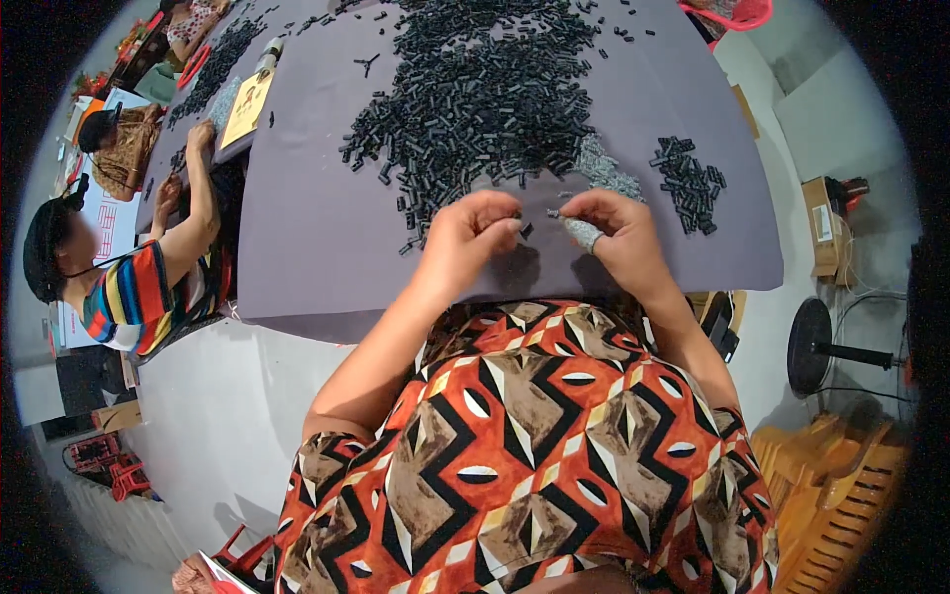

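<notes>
While both hands meet over the near edge of the grey table, the left hand is curled nearly closed, its fingertips pinching a small black piece at the point where the two hands come together. The right hand is likewise curled, its thumb and forefinger pinched on a small grey metal part that points toward the black piece; the two parts lie just beside each other, and whether they touch cannot be told. A grey cover wraps one finger of the right hand.

Directly beyond the fingertips spreads a large heap of black pieces, covering the middle of the table, with stray pieces scattered down to the left hand. A small mound of grey metal parts lies just above the right hand, and a smaller, separate pile of black pieces lies to its right. At the far left, another person in a striped shirt works at the table's side, hands on the cloth. An orange slatted crate and a round black fan base stand on the floor to the right.
</notes>
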The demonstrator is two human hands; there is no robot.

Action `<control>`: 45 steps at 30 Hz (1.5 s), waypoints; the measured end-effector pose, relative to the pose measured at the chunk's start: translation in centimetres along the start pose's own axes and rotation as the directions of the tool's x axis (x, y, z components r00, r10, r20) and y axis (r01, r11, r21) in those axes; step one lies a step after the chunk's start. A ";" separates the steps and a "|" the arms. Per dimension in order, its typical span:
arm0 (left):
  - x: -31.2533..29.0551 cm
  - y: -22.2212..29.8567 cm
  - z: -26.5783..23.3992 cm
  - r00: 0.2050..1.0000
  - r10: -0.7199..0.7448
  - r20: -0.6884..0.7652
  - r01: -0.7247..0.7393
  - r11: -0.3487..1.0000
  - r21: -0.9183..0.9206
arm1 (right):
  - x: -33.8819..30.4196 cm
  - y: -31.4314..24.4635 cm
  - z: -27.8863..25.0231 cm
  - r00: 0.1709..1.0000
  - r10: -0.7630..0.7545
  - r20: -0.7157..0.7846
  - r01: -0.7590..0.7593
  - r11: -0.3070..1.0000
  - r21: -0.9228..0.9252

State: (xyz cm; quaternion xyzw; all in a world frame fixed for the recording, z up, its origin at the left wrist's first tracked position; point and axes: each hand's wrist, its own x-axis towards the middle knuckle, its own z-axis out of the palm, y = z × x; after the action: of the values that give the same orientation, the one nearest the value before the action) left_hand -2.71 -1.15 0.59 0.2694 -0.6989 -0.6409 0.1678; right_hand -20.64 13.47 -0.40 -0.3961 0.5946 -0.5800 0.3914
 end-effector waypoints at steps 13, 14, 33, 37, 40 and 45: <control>-1.1 -0.6 1.2 0.998 -0.006 0.070 0.014 0.993 -0.116 | 0.2 -1.2 0.8 0.971 -0.233 0.043 0.228 0.867 -0.442; -1.3 -0.1 1.2 0.993 -0.039 0.115 0.061 0.980 -0.189 | 0.2 -1.2 0.6 0.968 -0.249 0.033 0.238 0.868 -0.436; -6.9 16.9 7.7 0.221 0.751 0.622 0.288 0.559 -0.778 | 0.3 0.4 1.2 0.903 -0.402 0.151 0.402 0.672 -0.622; -6.8 18.3 6.1 0.198 0.687 0.699 0.388 0.600 -0.700 | 0.2 1.0 1.3 0.885 -0.432 0.171 0.436 0.643 -0.630; -6.4 18.6 5.8 0.119 0.576 0.809 0.452 0.694 -0.560 | 0.2 1.3 1.1 0.887 -0.431 0.168 0.430 0.633 -0.644; -6.5 18.8 6.4 0.123 0.635 0.763 0.452 0.649 -0.612 | 0.1 1.1 1.1 0.892 -0.424 0.158 0.418 0.637 -0.648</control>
State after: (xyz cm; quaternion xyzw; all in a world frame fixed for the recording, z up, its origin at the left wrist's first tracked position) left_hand -4.27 8.44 19.12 -0.3737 -0.3027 -0.8543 -0.1971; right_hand -19.73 12.99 -1.54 -0.6339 0.6546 -0.4050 0.0753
